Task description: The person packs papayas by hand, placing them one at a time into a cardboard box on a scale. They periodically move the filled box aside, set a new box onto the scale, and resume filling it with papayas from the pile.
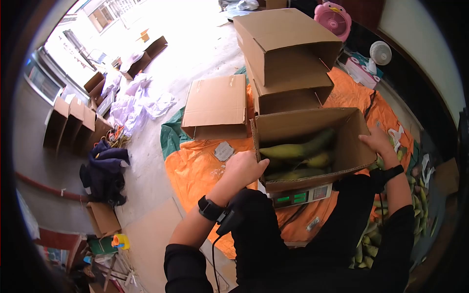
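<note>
An open cardboard box (312,115) stands in front of me on a digital scale (295,197) with lit green digits. Inside lie several long, thick green vegetables (286,151) that look like green radishes. My left hand (245,170) is closed on the box's left edge, its thumb over the rim. At the opposite side my right hand (377,141) grips the right edge, thumb inside and fingers around the outer wall. The lower part of the box's contents is in shadow.
Stacked empty-looking cartons (288,34) rise behind the box, and another carton (215,102) sits left of them on an orange sheet (190,163). Green produce (369,244) is piled at my right. Two fans, one pink (333,20) and one white (380,52), stand at the back right.
</note>
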